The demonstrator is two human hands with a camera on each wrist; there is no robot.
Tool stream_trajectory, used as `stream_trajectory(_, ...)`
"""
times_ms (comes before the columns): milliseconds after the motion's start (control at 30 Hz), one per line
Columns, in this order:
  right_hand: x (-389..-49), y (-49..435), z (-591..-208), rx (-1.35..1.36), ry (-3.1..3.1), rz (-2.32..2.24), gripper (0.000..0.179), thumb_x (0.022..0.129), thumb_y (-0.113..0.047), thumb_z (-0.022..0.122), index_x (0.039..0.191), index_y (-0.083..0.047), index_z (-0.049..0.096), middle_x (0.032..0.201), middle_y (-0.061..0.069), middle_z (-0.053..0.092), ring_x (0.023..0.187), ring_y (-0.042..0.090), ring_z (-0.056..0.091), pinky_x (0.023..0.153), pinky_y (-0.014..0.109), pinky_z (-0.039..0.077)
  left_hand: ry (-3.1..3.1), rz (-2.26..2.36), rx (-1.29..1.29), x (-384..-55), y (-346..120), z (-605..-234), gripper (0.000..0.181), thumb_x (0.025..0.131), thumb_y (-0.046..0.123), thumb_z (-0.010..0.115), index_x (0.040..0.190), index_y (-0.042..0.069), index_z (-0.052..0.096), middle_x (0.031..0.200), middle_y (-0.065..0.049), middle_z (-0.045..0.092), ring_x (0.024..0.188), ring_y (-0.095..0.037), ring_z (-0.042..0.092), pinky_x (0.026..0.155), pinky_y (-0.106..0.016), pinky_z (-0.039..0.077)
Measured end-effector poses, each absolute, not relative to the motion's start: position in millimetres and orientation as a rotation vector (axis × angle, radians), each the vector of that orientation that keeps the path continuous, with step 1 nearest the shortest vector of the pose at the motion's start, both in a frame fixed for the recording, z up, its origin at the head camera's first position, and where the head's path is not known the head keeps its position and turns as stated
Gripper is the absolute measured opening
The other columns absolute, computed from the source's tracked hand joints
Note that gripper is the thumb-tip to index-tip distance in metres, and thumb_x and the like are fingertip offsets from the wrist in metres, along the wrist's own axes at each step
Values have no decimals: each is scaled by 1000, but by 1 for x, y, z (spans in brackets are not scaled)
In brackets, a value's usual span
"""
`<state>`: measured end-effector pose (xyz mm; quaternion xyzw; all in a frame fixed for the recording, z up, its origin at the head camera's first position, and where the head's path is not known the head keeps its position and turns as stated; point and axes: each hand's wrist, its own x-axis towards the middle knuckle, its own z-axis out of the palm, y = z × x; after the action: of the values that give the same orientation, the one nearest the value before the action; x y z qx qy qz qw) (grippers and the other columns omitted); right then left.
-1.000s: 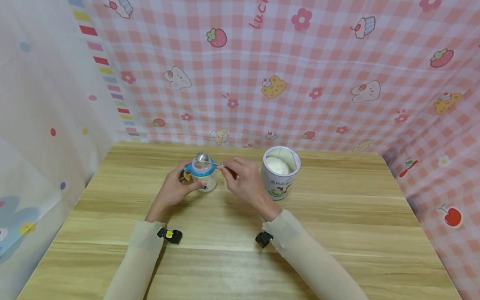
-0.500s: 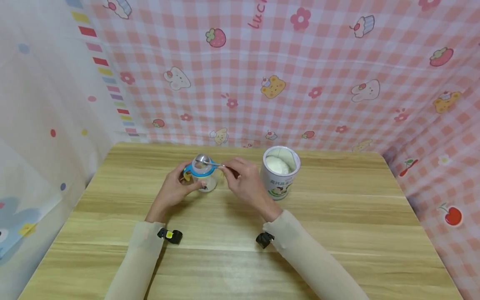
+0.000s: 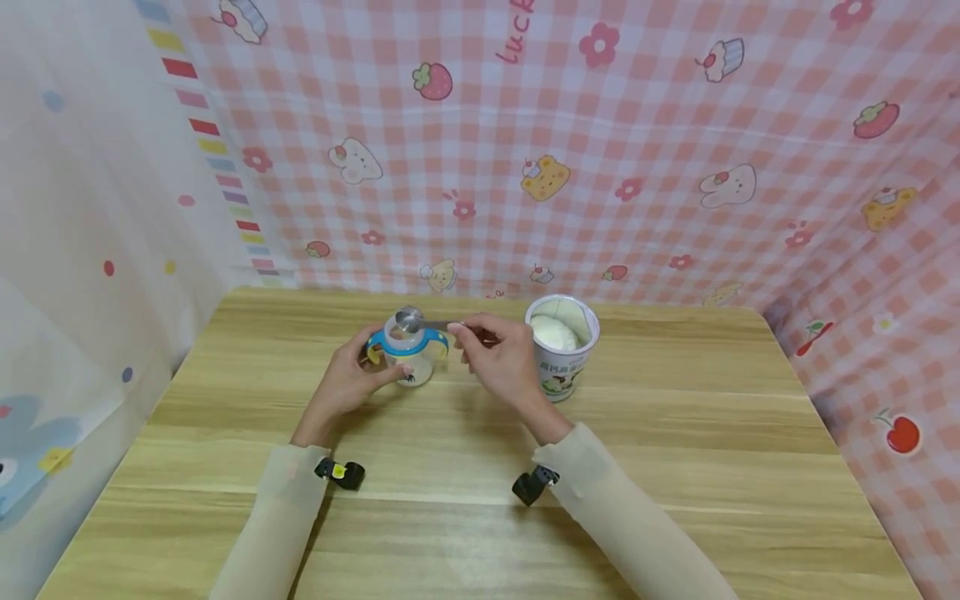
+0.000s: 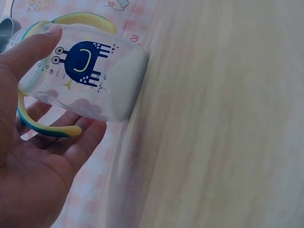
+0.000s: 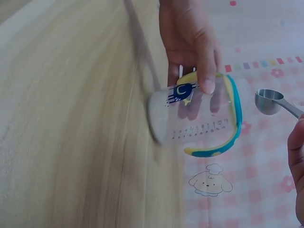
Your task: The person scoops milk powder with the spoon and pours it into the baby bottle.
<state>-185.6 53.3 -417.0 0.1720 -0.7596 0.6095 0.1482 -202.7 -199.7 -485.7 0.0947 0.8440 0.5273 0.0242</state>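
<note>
A clear baby bottle with a blue collar and two yellow-and-blue handles stands upright on the table. White contents fill its lowest part. My left hand grips the bottle from the left, the thumb across its front and the fingers behind. With my right hand I pinch the handle of a metal measuring spoon. The spoon's round bowl is just above the bottle's mouth, its hollow turned sideways to the left. No powder shows in that hollow.
An open can of white powder stands right behind my right hand. The wooden table meets a pink checked cloth at the back. Black straps with small devices sit on both sleeves.
The spoon's bowl showed its rounded back before; it has turned so its hollow shows. My right hand has shifted slightly right, uncovering the bottle's right handle. The left hand stays still.
</note>
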Motion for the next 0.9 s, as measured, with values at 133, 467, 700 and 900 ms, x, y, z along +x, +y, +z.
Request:
stream_trajectory(133,-183,55,-412,469,-2160,1829,13,95,-16,75,89,-5,79,72,16,72,52,31,63,43,26,53,2611,1627,295,-202,-200,-485,73,85,33,86,147,19,51,133,-12,63,121,-29,59,99,-43,54)
stream_trajectory(467,-180,66,-399,389,-2149,1883,15,95,-18,75,88,-5,78,71,16,70,49,17,59,44,26,54,2574,1760,389,-202,-198,-478,88,86,22,85,158,21,35,155,-13,47,139,-31,47,113,-50,47)
stream_trajectory(700,-178,78,-391,399,-2128,1861,17,96,-19,74,86,-5,78,68,7,69,49,21,59,43,27,54,2602,1819,434,-202,-193,-461,94,84,25,87,160,30,31,161,-11,40,151,-35,35,124,-55,34)
stream_trajectory(900,-178,93,-382,439,-2086,1830,20,97,-18,73,84,-3,76,65,-3,67,47,14,57,42,26,52,2646,1829,526,-204,-188,-444,95,83,24,88,158,34,32,163,0,38,152,-26,34,126,-49,34)
